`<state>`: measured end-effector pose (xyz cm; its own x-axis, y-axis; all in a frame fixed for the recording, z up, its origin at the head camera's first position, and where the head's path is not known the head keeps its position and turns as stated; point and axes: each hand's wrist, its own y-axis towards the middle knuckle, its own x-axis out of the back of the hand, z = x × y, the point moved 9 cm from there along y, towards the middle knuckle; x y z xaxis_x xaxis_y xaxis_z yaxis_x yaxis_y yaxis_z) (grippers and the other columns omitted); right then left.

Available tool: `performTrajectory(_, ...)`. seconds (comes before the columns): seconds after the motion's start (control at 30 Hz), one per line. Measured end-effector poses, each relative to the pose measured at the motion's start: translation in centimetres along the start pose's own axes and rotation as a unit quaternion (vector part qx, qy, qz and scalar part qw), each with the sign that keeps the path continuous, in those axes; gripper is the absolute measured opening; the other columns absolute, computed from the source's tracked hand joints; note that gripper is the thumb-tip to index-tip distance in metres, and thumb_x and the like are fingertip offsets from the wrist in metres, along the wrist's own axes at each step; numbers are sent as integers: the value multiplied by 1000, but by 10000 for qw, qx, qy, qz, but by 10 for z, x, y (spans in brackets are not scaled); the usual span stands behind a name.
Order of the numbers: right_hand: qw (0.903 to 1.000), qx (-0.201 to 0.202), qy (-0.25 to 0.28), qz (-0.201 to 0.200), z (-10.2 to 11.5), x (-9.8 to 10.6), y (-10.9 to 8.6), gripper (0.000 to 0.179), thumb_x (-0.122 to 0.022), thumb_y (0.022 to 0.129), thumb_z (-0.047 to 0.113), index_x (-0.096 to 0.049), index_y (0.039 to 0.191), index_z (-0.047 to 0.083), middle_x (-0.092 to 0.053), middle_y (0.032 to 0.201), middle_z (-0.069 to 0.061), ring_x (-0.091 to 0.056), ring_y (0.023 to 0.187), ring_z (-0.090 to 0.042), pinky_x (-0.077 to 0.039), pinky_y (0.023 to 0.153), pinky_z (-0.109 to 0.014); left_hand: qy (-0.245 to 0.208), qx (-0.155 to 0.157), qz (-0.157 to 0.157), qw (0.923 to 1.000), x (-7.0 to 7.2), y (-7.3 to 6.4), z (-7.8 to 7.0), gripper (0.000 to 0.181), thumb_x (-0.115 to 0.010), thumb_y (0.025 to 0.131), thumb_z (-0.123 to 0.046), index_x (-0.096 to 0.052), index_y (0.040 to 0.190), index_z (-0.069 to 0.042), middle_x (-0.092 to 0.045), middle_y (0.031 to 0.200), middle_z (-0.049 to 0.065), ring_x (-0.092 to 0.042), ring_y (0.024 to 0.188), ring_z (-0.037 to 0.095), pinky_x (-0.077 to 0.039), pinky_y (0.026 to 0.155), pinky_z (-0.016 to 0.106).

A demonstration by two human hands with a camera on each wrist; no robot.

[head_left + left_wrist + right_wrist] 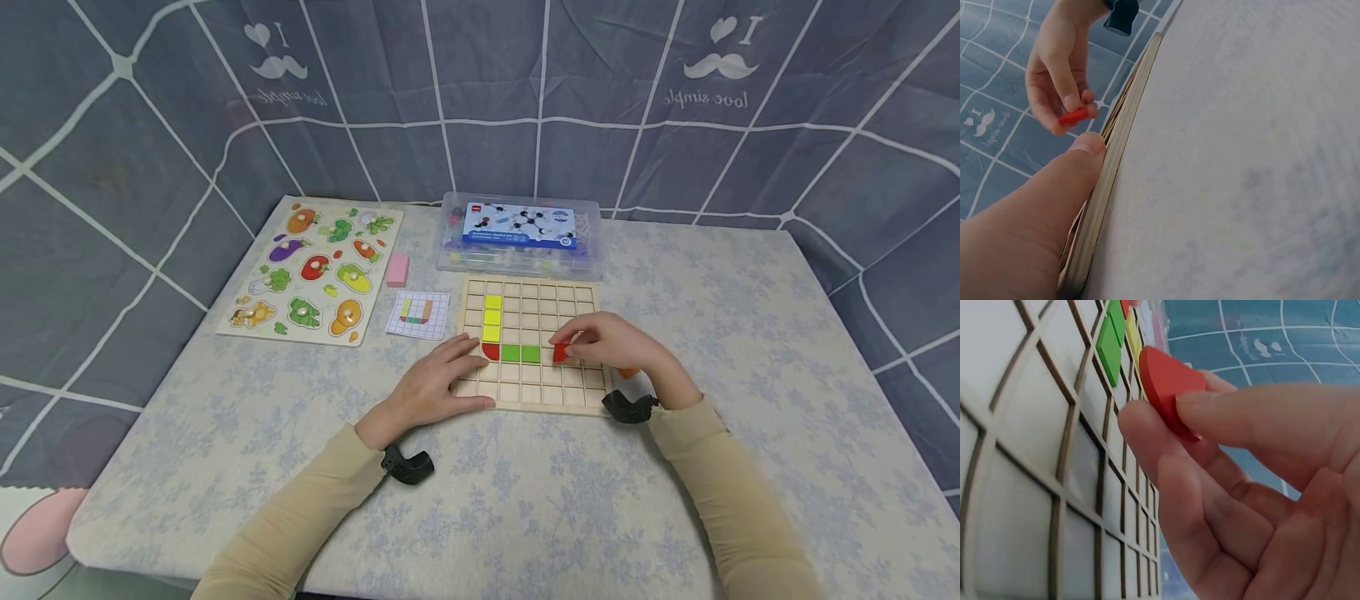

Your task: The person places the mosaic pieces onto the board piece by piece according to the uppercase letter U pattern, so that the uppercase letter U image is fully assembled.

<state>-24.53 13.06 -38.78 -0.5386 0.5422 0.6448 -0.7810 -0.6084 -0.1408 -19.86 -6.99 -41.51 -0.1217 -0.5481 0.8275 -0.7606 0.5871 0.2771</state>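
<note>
A wooden grid board lies on the table. In its left part stand three yellow square tiles in a column, a red tile with a rounded corner below them, then two green tiles to the right. My right hand pinches another red tile with one curved edge between thumb and fingers, held close over the grid right of the green ones. My left hand rests on the board's left side with fingers extended, its thumb along the front edge.
A pattern card and a pink block lie left of the board. Farther left is a vegetable puzzle. Behind the board sits a clear molecular model kit box. Something orange shows partly under my right wrist.
</note>
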Motion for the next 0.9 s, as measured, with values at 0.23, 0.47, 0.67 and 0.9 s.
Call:
performTrajectory(0.23,9994,-305,81,-118,-7,-8,11,22,-59,89,4,-67,110,4,-66,105,-10,-65,79,-16,-51,68,-31,37,55,13,10000,0,0,1,59,-72,78,-50,-63,121,-11,-45,140,13,-33,135,28,-33,106,45)
performTrajectory(0.47,9982,-591,28,-95,-12,-12,15,15,-62,89,8,-67,104,6,-67,88,-3,-63,76,-16,-49,66,-32,10,77,24,10000,-1,-1,2,60,-72,77,-50,-63,122,-10,-45,141,13,-33,135,28,-34,105,46)
performTrajectory(0.67,9976,-674,133,-44,-13,-15,14,22,-68,85,8,-67,107,5,-68,89,-4,-62,79,-17,-50,72,-33,22,41,6,10000,0,-1,1,60,-71,77,-51,-63,121,-11,-45,141,13,-33,135,27,-35,105,46)
performTrajectory(0.9,9981,-608,124,-41,-12,-15,14,27,-71,83,7,-67,109,3,-65,86,-4,-60,78,-17,-50,71,-33,34,24,10,10000,-1,-1,1,59,-72,77,-50,-63,121,-11,-45,140,13,-33,135,27,-34,105,45)
